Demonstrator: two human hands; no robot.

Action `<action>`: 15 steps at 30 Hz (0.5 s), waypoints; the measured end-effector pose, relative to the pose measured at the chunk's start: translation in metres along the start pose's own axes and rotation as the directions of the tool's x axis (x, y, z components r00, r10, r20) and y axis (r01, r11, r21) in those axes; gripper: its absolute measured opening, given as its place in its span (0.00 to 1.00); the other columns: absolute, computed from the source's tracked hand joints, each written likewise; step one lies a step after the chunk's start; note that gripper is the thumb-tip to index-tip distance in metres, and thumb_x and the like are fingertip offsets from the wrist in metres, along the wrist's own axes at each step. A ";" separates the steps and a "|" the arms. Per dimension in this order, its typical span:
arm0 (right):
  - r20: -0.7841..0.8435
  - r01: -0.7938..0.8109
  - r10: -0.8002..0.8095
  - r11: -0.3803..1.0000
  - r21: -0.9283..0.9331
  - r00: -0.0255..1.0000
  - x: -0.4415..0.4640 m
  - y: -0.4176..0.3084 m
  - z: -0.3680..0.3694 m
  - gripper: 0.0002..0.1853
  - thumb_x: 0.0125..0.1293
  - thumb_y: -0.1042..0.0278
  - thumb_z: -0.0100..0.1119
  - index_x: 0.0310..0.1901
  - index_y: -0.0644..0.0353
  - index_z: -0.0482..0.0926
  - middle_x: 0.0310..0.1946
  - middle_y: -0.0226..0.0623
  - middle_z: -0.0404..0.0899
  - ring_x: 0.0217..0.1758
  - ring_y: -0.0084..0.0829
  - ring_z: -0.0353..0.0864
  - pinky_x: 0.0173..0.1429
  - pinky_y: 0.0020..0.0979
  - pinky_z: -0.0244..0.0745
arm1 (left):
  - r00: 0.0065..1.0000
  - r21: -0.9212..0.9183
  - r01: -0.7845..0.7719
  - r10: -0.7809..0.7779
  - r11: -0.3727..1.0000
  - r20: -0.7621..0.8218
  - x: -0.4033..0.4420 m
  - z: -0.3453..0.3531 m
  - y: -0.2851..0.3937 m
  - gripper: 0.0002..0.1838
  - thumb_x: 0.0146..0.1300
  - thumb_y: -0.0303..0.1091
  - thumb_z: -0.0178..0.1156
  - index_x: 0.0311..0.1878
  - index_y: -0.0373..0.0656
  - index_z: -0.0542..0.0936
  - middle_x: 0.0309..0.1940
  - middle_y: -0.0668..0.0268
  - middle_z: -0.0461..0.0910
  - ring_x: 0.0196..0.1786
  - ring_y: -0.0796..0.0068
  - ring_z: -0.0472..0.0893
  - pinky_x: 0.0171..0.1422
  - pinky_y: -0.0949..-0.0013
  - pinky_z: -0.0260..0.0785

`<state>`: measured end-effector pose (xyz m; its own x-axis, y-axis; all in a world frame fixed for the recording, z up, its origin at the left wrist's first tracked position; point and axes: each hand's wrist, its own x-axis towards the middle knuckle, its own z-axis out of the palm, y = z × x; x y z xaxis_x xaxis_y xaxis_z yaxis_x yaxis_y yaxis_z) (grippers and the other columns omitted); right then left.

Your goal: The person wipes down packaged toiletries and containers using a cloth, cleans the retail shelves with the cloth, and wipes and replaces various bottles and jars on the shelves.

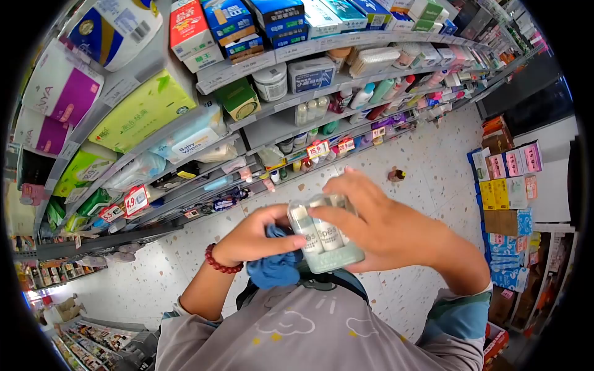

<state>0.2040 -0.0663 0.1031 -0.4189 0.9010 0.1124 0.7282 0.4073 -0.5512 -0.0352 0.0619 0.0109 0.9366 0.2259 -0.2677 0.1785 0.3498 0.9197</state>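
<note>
A clear plastic case [334, 261] with a pale green base holds small white bottles, in front of my chest. My right hand [377, 222] grips it from the right, the thumb lying across its upper front. My left hand [257, 238] wears a red bead bracelet [223, 260] and holds a crumpled blue cloth [272, 263] under its fingers. The left thumb touches the case's left side.
Ahead and to the left run shelves [266, 117] of tissue packs, boxes and bottles with red price tags [136, 201]. Stacked boxed goods [508, 185] stand at the right. A small brown object [396, 175] is on the speckled floor [433, 161].
</note>
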 end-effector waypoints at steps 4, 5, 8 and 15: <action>-0.034 -0.030 0.034 0.995 0.090 0.999 -0.015 0.008 0.039 0.48 0.38 0.71 0.81 0.66 0.57 0.68 0.65 0.55 0.62 0.71 0.62 0.64 0.77 0.55 0.60 | 0.993 0.016 0.112 -0.113 0.994 0.021 0.004 0.014 -0.022 0.28 0.64 0.34 0.72 0.65 0.39 0.76 0.55 0.67 0.82 0.61 0.78 0.76 0.66 0.69 0.69; -0.042 -0.052 0.057 0.994 0.098 0.997 -0.017 0.010 0.047 0.48 0.38 0.71 0.81 0.66 0.57 0.68 0.65 0.55 0.62 0.71 0.62 0.64 0.77 0.55 0.60 | 0.991 0.018 0.127 -0.128 0.992 0.041 0.004 0.017 -0.026 0.28 0.64 0.34 0.72 0.65 0.39 0.76 0.55 0.67 0.82 0.61 0.78 0.76 0.66 0.69 0.69; -0.247 -0.148 0.178 0.979 0.138 0.953 -0.019 0.020 0.072 0.47 0.44 0.68 0.80 0.68 0.56 0.65 0.74 0.58 0.54 0.76 0.63 0.58 0.78 0.53 0.60 | 0.953 -0.105 0.088 -0.115 0.991 -0.281 0.009 0.011 -0.039 0.28 0.64 0.34 0.72 0.66 0.40 0.75 0.55 0.67 0.82 0.58 0.78 0.78 0.65 0.69 0.71; -0.200 -0.352 0.447 0.856 0.380 0.872 -0.041 0.025 0.137 0.43 0.54 0.61 0.77 0.69 0.60 0.63 0.75 0.60 0.49 0.78 0.66 0.52 0.78 0.53 0.58 | 0.581 0.460 -0.033 0.392 0.887 -0.713 0.072 -0.073 -0.061 0.18 0.66 0.37 0.69 0.52 0.39 0.75 0.45 0.66 0.82 0.46 0.78 0.79 0.54 0.69 0.72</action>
<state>0.1648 -0.1137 -0.0284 0.0686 0.9975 0.0170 0.5644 -0.0248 -0.8251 -0.0008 0.1233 -0.0858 0.3992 0.9169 0.0000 0.2659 -0.1157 0.9570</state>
